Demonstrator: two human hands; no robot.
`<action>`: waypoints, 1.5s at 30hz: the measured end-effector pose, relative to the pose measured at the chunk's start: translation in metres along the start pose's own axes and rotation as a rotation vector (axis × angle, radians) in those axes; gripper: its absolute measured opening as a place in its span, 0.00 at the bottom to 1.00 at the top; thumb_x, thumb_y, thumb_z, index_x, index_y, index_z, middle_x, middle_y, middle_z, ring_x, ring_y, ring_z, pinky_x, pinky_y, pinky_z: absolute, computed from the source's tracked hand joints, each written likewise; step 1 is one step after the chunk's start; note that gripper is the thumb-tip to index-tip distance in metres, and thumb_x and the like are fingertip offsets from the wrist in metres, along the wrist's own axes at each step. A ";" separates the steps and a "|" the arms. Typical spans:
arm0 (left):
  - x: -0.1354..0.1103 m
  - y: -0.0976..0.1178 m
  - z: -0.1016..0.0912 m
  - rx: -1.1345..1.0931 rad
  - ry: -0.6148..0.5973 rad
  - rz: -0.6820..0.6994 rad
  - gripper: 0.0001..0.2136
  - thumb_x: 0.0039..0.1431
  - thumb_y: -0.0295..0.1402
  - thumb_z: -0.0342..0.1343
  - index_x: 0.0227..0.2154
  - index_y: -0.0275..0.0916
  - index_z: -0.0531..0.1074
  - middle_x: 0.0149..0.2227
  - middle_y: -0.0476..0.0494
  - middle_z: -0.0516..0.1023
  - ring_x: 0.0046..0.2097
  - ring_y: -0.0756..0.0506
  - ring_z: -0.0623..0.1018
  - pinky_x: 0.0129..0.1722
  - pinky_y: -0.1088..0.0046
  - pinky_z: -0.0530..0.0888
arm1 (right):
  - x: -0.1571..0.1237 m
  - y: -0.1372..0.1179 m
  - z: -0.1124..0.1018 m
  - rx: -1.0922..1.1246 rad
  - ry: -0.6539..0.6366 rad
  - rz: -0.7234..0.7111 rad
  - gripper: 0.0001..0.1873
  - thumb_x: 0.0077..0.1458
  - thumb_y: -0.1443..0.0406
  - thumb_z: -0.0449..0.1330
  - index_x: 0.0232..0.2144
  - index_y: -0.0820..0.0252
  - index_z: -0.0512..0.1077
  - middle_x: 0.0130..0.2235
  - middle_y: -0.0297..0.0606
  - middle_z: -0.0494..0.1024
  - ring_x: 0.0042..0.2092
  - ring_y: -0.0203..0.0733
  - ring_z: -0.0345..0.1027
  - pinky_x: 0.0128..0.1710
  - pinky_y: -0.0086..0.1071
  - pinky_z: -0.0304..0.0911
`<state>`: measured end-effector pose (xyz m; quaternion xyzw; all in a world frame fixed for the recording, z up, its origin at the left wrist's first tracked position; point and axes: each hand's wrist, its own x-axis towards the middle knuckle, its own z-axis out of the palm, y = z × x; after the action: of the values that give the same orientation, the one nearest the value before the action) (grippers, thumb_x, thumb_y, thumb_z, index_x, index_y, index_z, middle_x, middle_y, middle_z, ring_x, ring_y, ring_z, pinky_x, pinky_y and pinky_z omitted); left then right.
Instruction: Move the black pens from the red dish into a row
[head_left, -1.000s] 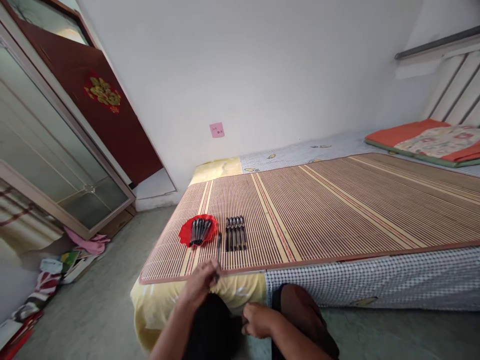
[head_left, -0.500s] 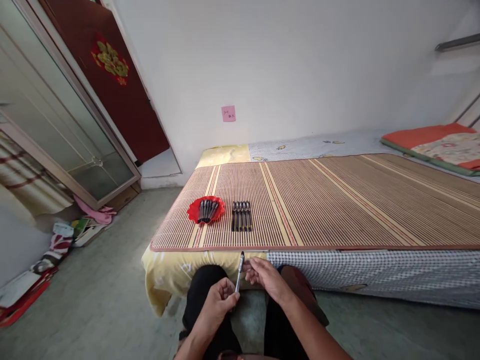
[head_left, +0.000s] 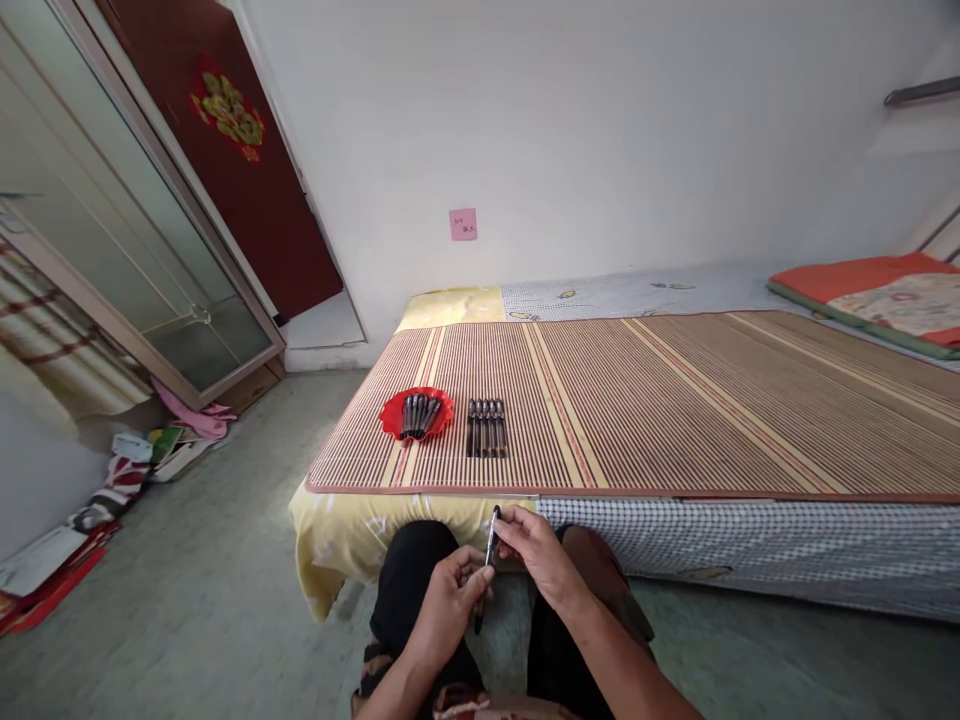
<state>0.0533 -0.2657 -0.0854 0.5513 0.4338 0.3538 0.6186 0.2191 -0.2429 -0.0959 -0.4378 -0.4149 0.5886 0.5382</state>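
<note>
Work looks partway through: one held pen [head_left: 490, 550] in hand, a row of pens [head_left: 487, 430], about five, side by side on the striped mat [head_left: 675, 410], and a bunch of loose pens [head_left: 418, 414] in the red dish [head_left: 393, 424] just left of the row. The held pen isn't set down, so handling of that one seems unfinished; can't tell whether pens in dish or row are done or left. It's just off the near edge of the bed [head_left: 322, 545], tilted, far end leaning right. Left hand [head_left: 456, 596] closed, thumb and fingers gripping the pen's middle, dark near end poking out below. Right hand [head_left: 534, 548] half curled, fingertips at the pen's far end, apparently touching; can't tell if gripping.
</note>
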 end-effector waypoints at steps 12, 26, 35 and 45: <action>-0.001 -0.018 0.003 -0.065 -0.086 -0.040 0.25 0.55 0.57 0.61 0.34 0.36 0.72 0.24 0.46 0.76 0.21 0.54 0.62 0.21 0.77 0.57 | 0.017 -0.029 -0.069 0.028 0.428 -0.164 0.27 0.39 0.45 0.73 0.31 0.62 0.76 0.29 0.38 0.79 0.31 0.39 0.72 0.30 0.30 0.67; 0.013 -0.047 -0.005 0.067 0.046 0.012 0.24 0.57 0.58 0.58 0.31 0.38 0.69 0.24 0.51 0.69 0.27 0.50 0.65 0.26 0.76 0.61 | 0.143 -0.047 -0.113 -0.432 0.344 -0.191 0.21 0.48 0.53 0.67 0.38 0.63 0.77 0.31 0.40 0.81 0.31 0.41 0.75 0.27 0.29 0.67; 0.024 -0.062 -0.004 0.040 0.032 -0.009 0.26 0.56 0.60 0.57 0.29 0.38 0.68 0.24 0.51 0.67 0.27 0.51 0.64 0.27 0.76 0.61 | 0.241 -0.044 -0.110 -0.652 0.378 -0.061 0.08 0.56 0.68 0.60 0.35 0.65 0.78 0.30 0.40 0.82 0.28 0.37 0.75 0.26 0.25 0.66; 0.029 -0.076 -0.002 0.003 0.032 -0.040 0.28 0.54 0.63 0.56 0.29 0.38 0.68 0.23 0.51 0.67 0.24 0.52 0.64 0.22 0.77 0.60 | 0.276 -0.029 -0.115 -0.970 0.327 0.029 0.08 0.57 0.67 0.63 0.38 0.64 0.80 0.34 0.41 0.84 0.28 0.36 0.76 0.28 0.24 0.66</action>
<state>0.0589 -0.2487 -0.1647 0.5377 0.4552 0.3493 0.6178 0.3271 0.0361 -0.1180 -0.7292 -0.5446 0.2598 0.3227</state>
